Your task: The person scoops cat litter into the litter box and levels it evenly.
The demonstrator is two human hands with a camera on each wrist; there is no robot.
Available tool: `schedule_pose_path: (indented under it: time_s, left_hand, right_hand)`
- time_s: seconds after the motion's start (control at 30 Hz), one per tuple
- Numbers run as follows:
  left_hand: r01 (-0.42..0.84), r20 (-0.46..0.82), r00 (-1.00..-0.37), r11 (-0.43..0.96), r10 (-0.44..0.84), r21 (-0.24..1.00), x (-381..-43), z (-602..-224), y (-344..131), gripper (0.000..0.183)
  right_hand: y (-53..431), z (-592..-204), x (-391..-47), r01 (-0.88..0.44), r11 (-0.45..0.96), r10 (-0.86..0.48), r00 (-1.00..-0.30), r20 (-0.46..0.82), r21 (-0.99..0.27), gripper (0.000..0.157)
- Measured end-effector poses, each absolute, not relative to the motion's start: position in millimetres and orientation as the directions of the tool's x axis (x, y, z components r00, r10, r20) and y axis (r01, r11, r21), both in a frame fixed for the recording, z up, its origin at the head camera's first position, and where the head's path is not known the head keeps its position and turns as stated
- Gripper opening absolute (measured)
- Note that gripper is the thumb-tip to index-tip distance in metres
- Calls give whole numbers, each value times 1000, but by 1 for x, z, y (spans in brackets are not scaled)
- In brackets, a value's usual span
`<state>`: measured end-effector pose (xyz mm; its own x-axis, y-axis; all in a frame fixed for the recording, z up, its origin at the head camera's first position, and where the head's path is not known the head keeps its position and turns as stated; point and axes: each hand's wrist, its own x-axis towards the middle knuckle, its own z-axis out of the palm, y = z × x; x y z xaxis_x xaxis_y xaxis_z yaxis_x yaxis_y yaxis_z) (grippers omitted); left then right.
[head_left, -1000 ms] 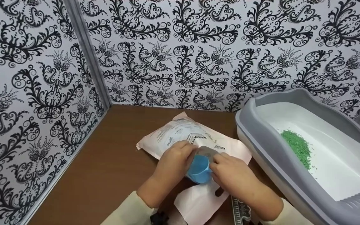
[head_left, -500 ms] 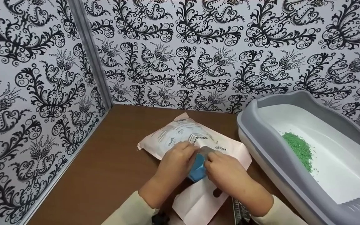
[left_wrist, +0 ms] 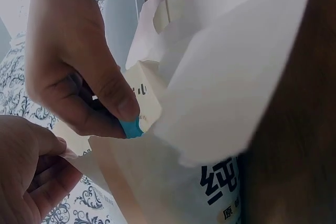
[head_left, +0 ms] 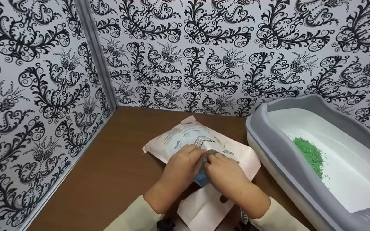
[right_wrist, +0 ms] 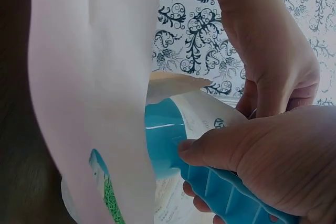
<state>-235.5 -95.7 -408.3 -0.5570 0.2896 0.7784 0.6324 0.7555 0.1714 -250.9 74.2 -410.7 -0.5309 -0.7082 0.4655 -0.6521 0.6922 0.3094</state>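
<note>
Shifting nearer the left hand (head_left: 180, 165) than a second ago, the blue scoop (right_wrist: 215, 190) is sitting in the curled grip of the right hand (head_left: 225, 173) at the pink bag (head_left: 188, 136)'s mouth, whose edge the left hand is pinching, while a grey-rimmed tray (head_left: 279, 149) is standing right of both.

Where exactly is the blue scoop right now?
The blue scoop is low in the middle of the right wrist view, held in the right hand and partly hidden behind the bag's pale flap.
</note>
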Motion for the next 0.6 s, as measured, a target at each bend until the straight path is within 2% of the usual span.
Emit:
schedule_pose_path:
  time_s: [0.6]
  left_hand:
    - [629,802,-518,768,298,121,-236,-408,-96,15]
  right_hand:
    - [57,-418,-261,-588,719,-686,-514,515,370,14]
